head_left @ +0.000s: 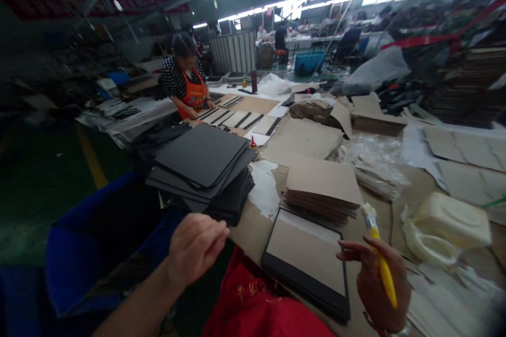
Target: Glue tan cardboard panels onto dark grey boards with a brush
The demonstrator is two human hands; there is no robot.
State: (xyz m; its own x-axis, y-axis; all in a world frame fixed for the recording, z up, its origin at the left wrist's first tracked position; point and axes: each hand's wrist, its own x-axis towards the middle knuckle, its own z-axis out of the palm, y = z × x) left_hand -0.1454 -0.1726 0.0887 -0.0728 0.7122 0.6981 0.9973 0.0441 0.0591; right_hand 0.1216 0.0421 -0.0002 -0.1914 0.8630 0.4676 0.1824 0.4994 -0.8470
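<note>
My left hand (197,247) is raised in front of the stack of black sheets (205,155), its fingers curled together; whether anything is between them is hidden. My right hand (381,276) holds a yellow-handled brush (382,268), bristles pointing up and away, with the index finger and thumb near the right edge of a black-bordered panel. That panel (306,253) has a tan board face with a pale strip along its far side, and lies on more black pieces. Just behind it sits a pile of tan boards (322,184).
A blue bin (67,263) stands at the lower left. To the right is a cream plastic container (454,221). Across the table, a person in an orange apron (193,92) handles pale panels with black strips (239,119). A small red-tipped bottle (253,142) stands mid-table.
</note>
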